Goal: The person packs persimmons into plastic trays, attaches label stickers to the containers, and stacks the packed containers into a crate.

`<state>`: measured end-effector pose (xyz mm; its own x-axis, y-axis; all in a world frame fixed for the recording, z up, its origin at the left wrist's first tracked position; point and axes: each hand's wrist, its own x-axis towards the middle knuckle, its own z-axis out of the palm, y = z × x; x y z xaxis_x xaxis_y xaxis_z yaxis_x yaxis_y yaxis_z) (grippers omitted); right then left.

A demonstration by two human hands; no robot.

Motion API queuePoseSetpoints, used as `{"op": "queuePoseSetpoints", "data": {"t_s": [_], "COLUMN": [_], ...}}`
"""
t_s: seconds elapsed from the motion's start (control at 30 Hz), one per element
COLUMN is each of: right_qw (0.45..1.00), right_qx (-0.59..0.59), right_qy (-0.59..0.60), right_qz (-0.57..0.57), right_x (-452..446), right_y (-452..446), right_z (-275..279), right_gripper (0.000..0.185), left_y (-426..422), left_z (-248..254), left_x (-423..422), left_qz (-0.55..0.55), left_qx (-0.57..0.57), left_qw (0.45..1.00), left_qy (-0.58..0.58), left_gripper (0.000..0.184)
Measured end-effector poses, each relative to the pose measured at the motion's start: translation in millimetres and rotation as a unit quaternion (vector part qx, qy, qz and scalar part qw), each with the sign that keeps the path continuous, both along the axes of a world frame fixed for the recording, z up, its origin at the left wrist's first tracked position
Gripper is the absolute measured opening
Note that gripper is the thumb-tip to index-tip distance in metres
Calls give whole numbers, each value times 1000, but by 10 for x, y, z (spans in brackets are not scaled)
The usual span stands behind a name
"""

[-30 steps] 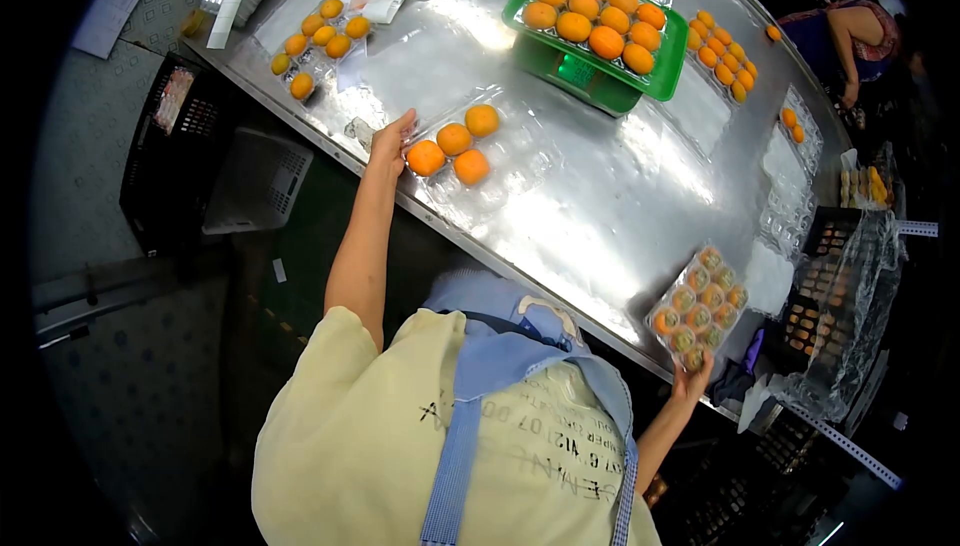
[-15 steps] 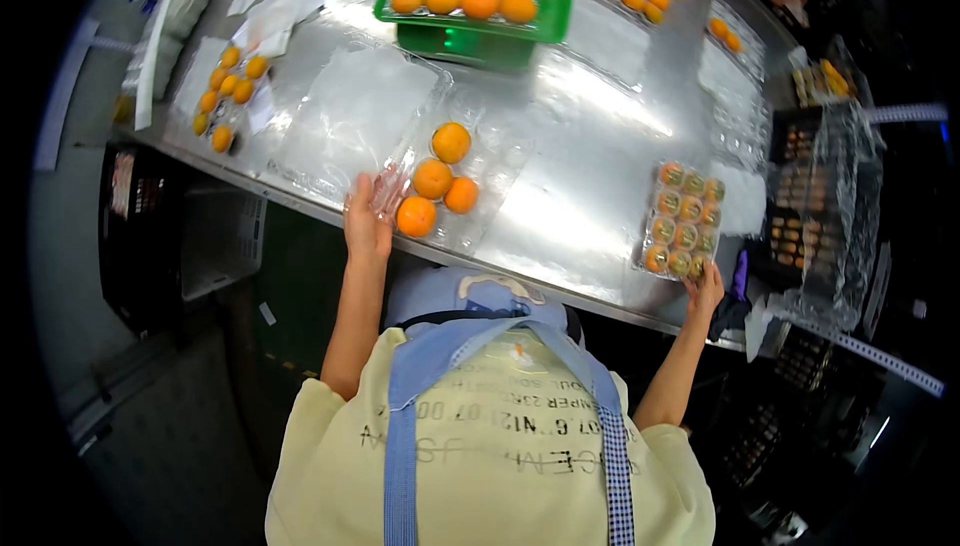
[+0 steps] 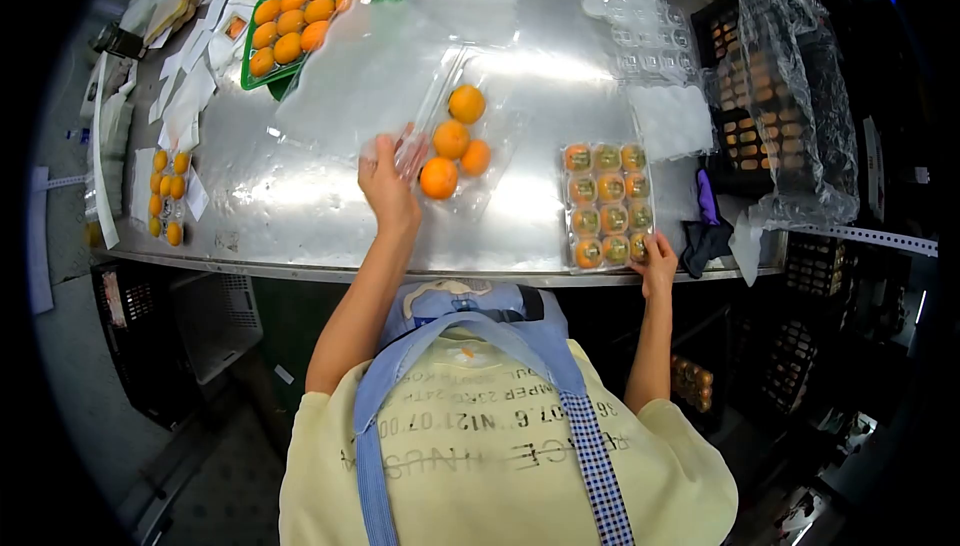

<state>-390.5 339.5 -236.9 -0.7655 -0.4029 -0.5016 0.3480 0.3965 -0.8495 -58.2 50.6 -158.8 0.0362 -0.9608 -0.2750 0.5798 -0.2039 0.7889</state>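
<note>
My left hand grips the left edge of a clear plastic tray that holds several loose orange fruits. Its lid stands partly raised on the left side. My right hand pinches the lower right corner of a full clear pack, whose fruits show their green tops. This pack rests near the table's front edge. Between the two packs lies bare metal.
A green scale at the back left carries a full fruit tray. Papers and a small fruit tray lie left. Empty trays, a purple cloth and black crates are at the right.
The view has turned, so the table edge now runs level. My left hand has lifted the lid side of the open tray. The right hand still holds the full pack, now lying squarely.
</note>
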Motion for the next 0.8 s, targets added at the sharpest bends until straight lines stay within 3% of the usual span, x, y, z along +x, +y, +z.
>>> {"op": "queuePoseSetpoints", "data": {"t_s": [0.17,0.2,0.23,0.3,0.4,0.47,0.53,0.6,0.7,0.73,0.8], "right_qw": [995,943,909,813,843,939,931,908,852,857,886], "right_qx": [38,184,266,421,199,-65,-190,-127,-4,-86,-79], "right_qy": [41,193,212,240,464,305,273,363,452,395,399], "right_qz": [85,201,243,323,188,142,150,167,263,319,224], "right_x": [36,-65,-164,-54,-204,-153,-25,17,-18,-138,-218], "right_y": [118,75,50,-391,-613,-997,-1463,-1840,-2137,-2163,-2090], "right_z": [106,102,155,864,642,493,396,245,18,-7,116], "right_gripper": [51,58,58,60,58,58,58,52,47,45,46], "left_y": [-194,-187,-180,-105,-50,23,86,178,94,52,-40], "left_z": [64,121,178,308,209,152,117,122,-7,-32,113], "left_x": [-627,-751,-875,-1121,-1378,-1547,-1735,-1866,-1922,-1923,-1861], "left_qz": [0,-8,-15,-27,-69,-92,-94,-118,-113,-114,-100], "left_qx": [-108,-129,-150,-191,-278,-332,-357,-341,-395,-401,-381], "left_qw": [986,981,974,962,910,876,870,887,852,848,872], "left_qy": [-129,-148,-167,-196,-301,-338,-326,-288,-326,-328,-291], "left_gripper": [21,21,21,23,20,13,19,32,37,38,32]}}
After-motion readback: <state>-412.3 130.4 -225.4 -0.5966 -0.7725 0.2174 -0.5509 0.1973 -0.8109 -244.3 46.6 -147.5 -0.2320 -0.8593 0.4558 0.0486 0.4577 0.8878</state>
